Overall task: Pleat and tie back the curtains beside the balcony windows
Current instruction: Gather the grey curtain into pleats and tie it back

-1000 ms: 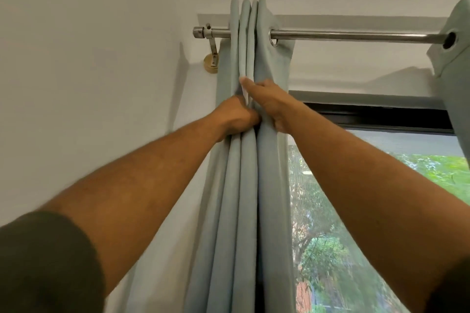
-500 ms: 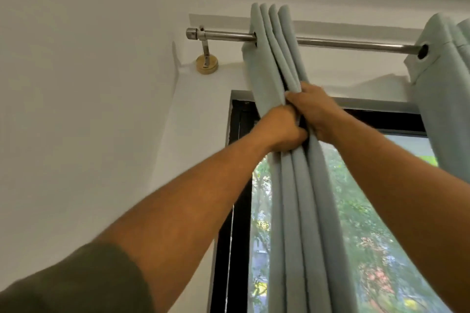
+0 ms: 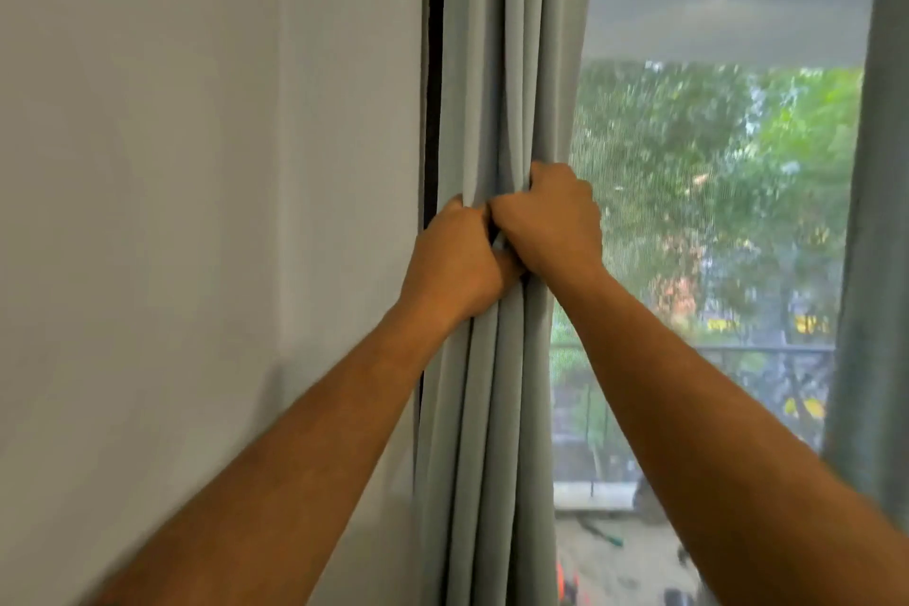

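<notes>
A pale blue-green curtain [image 3: 511, 54] hangs gathered into several vertical pleats at the left edge of the window. My left hand [image 3: 455, 261] grips the pleats from the left, fingers curled into the folds. My right hand [image 3: 551, 217] grips the same bundle from the right, slightly higher, its knuckles against my left hand. Both forearms reach up from the bottom corners. Below the hands the pleats fall straight and close together. A second curtain [image 3: 880, 212] of the same cloth hangs along the right edge.
A plain white wall [image 3: 196, 212] fills the left half. A dark window frame [image 3: 432, 64] shows beside the curtain. Through the mesh-screened window [image 3: 713, 187] I see trees, a balcony railing [image 3: 767, 352] and ground below.
Both hands have slid down the gathered curtain from just under the rod to well below it. The view dropped with them, so the rod and bracket are out of sight.
</notes>
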